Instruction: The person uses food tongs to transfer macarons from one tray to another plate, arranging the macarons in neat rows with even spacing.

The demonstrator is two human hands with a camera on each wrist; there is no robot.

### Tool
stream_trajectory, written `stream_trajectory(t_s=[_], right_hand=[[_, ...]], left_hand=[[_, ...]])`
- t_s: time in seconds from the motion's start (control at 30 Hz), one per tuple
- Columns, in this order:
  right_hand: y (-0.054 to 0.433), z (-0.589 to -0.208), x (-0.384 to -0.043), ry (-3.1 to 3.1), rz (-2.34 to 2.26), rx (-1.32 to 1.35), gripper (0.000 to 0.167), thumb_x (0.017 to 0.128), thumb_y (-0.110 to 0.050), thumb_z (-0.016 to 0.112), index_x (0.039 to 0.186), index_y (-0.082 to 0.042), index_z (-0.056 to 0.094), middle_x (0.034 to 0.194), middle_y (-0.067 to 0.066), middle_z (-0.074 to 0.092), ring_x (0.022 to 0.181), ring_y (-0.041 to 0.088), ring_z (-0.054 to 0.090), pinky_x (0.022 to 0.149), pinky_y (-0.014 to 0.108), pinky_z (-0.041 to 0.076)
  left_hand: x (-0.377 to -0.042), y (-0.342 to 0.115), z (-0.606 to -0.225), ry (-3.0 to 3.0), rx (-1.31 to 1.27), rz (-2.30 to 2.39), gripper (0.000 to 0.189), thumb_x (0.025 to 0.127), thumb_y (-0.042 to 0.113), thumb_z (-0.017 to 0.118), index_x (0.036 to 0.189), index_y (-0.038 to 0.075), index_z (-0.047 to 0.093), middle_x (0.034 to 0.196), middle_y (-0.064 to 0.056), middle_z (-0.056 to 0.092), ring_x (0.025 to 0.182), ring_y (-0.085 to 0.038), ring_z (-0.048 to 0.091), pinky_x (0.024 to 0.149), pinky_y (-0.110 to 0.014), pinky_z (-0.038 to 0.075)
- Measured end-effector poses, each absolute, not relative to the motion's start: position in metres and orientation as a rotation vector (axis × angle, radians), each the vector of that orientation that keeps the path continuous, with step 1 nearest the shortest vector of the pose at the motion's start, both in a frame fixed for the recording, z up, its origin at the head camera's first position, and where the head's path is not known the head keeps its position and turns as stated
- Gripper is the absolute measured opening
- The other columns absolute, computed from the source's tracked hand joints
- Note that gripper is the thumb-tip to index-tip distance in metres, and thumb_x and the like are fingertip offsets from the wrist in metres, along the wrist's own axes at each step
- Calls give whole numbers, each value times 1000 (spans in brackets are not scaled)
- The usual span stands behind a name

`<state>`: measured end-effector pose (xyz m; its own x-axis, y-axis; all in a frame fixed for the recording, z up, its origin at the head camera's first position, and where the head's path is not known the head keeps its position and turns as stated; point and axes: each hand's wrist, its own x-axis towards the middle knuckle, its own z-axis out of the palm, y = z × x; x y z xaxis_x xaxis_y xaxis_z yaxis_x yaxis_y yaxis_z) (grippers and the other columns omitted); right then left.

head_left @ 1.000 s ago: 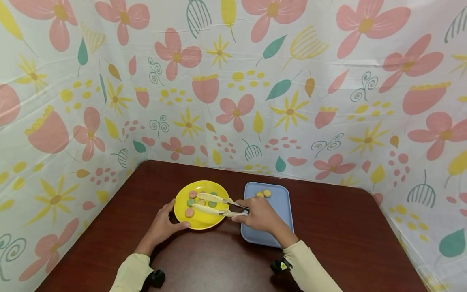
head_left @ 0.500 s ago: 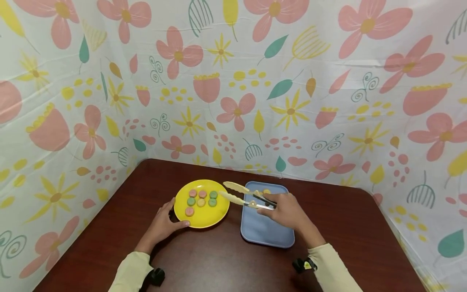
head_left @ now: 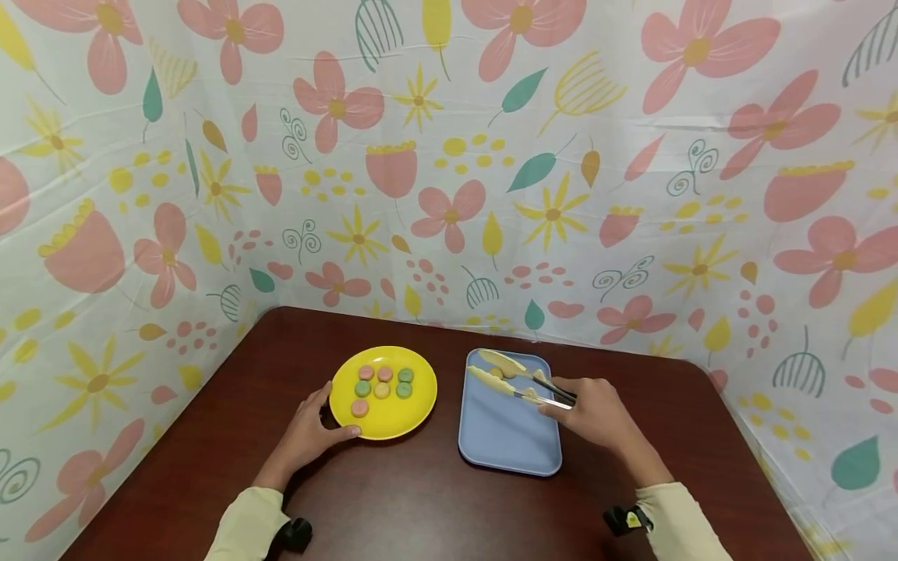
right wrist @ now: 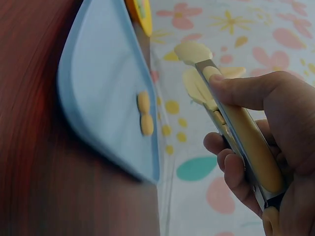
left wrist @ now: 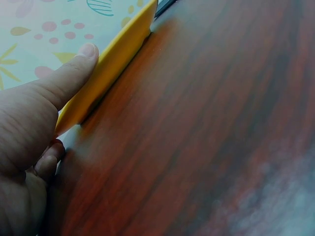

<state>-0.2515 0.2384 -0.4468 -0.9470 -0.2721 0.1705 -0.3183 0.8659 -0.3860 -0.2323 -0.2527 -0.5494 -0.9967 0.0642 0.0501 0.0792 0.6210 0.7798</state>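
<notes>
My left hand [head_left: 305, 432] holds the near left rim of a round yellow plate [head_left: 403, 417], its thumb on the rim in the left wrist view. Several small round macaron-like pieces lie on the plate: pink, green and one yellow [head_left: 382, 389]. My right hand [head_left: 596, 409] grips metal tongs [right wrist: 246, 137] with cream tips and handle covers. The tong tips stand apart over the far end of a blue rectangular tray [head_left: 508, 444]. Two yellow macaron-like pieces [right wrist: 143, 102] lie there side by side, partly hidden by the tongs in the head view. The tongs hold nothing.
Plate and tray rest on a dark reddish-brown wooden table [head_left: 414, 499], with a strip of tabletop between them. A floral cloth [head_left: 449, 156] hangs behind the table and along its left side.
My right hand has carried the tongs rightward from over the yellow plate to over the blue tray. One yellow piece shows on the plate as the tongs move off. The left hand keeps its place.
</notes>
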Motion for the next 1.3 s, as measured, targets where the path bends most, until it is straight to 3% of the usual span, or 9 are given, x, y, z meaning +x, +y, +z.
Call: stream_trajectory(t_s=[0.17, 0.47, 0.8, 1.3], right_hand=[[256, -451, -250, -2929, 603, 438, 58, 85, -41, 82, 127, -3, 72, 99, 10, 76, 69, 15, 52, 59, 31, 40], [274, -460, -252, -2930, 550, 387, 53, 84, -43, 83, 123, -7, 75, 80, 0, 69, 68, 18, 52, 62, 35, 42], [285, -472, -258, -2928, 550, 364, 57, 84, -43, 82, 121, -1, 74, 97, 12, 76, 75, 20, 59, 68, 40, 49], [285, -482, -267, -2953, 562, 356, 58, 86, -43, 80, 124, 0, 73, 105, 18, 75, 79, 22, 62, 72, 46, 53]], left_hand=[[-232, -252, -549, -2822, -114, -1352, 120, 79, 54, 85, 163, 1, 17, 163, -24, 28, 148, -46, 24, 114, -66, 30], [-232, -252, -549, -2820, -102, -1369, 120, 79, 53, 85, 163, 2, 16, 164, -24, 26, 149, -46, 22, 115, -66, 29], [-232, -253, -550, -2816, -108, -1373, 121, 78, 55, 85, 164, 3, 16, 163, -23, 28, 149, -45, 23, 115, -66, 28], [-231, -252, -550, -2806, -116, -1386, 120, 79, 53, 85, 164, 3, 16, 164, -24, 27, 149, -46, 21, 115, -67, 28]])
